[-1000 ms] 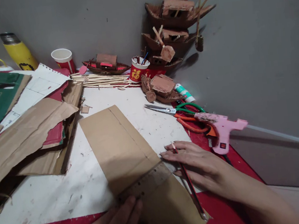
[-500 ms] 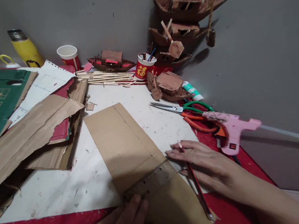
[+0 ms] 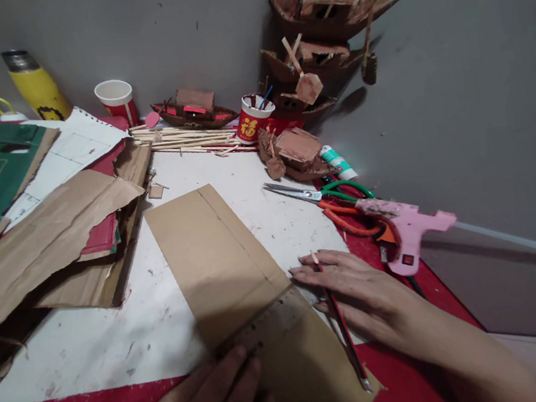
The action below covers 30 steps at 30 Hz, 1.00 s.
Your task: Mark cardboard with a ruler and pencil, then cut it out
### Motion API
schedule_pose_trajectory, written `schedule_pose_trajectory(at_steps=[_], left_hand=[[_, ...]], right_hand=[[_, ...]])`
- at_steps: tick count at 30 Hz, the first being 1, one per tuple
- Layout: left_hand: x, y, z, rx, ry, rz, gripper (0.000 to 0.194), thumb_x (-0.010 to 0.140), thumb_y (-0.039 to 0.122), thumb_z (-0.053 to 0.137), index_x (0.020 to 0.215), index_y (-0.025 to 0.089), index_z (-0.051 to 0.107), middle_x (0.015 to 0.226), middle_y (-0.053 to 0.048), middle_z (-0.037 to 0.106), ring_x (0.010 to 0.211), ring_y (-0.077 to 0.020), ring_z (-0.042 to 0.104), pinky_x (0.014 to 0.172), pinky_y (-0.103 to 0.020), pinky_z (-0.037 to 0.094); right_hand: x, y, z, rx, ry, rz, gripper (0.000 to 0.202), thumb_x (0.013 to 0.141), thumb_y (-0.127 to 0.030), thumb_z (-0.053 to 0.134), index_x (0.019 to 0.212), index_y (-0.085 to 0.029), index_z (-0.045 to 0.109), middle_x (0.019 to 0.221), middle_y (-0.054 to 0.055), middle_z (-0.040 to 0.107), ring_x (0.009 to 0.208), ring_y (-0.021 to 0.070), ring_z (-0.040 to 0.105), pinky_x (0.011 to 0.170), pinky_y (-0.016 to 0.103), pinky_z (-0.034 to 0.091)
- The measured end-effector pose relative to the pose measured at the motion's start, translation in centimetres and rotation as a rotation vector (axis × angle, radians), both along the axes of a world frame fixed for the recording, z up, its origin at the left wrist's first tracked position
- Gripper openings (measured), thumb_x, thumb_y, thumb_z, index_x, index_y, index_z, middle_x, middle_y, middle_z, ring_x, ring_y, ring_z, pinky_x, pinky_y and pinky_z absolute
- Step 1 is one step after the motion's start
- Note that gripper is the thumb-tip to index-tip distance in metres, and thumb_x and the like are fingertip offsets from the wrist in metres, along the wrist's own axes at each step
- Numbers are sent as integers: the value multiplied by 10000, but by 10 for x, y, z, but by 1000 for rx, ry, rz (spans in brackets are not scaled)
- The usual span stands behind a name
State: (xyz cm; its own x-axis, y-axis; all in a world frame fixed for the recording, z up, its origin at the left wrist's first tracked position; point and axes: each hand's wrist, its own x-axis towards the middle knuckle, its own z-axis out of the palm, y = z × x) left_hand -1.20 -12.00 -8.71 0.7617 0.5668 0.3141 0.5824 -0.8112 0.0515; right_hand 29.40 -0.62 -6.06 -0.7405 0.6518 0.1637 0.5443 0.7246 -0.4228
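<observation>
A long piece of brown cardboard [image 3: 210,246] lies at an angle, with a pencil line along its right side. Across it rests a clear ruler [image 3: 281,315]. My left hand [image 3: 217,394] presses on the ruler's left end with its fingers stretched out; its lower part is in shadow. At the ruler's right end is my right hand [image 3: 350,288], fingers spread, with a red and black pencil [image 3: 343,328] lodged between them. The pencil's eraser-like or pale end points up, and its other end rests over the cardboard's lower right edge.
Torn cardboard [image 3: 57,218] is piled at the left. Scissors [image 3: 296,191] and a pink glue gun [image 3: 409,230] lie at the right. Behind are sticks [image 3: 183,136], a paint cup [image 3: 255,118], a white-rimmed cup [image 3: 116,102], a yellow bottle [image 3: 40,91] and several brown model boats [image 3: 298,146].
The whole view has shifted slightly, so things appear a little farther left. Both hands, the ruler and the cardboard keep about the same places relative to each other.
</observation>
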Motion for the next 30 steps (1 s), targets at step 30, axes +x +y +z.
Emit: schedule_pose_trajectory(at_steps=[30], left_hand=[[8, 16, -18, 186, -22, 9, 301, 957, 221, 461, 1196, 224, 645, 1270, 8, 646, 1148, -144, 533, 950, -237, 388]], right_hand=[[-48, -14, -12, -281, 475, -321, 183, 975, -272, 485, 882, -191, 621, 760, 30, 627, 678, 151, 623, 619, 243, 496]])
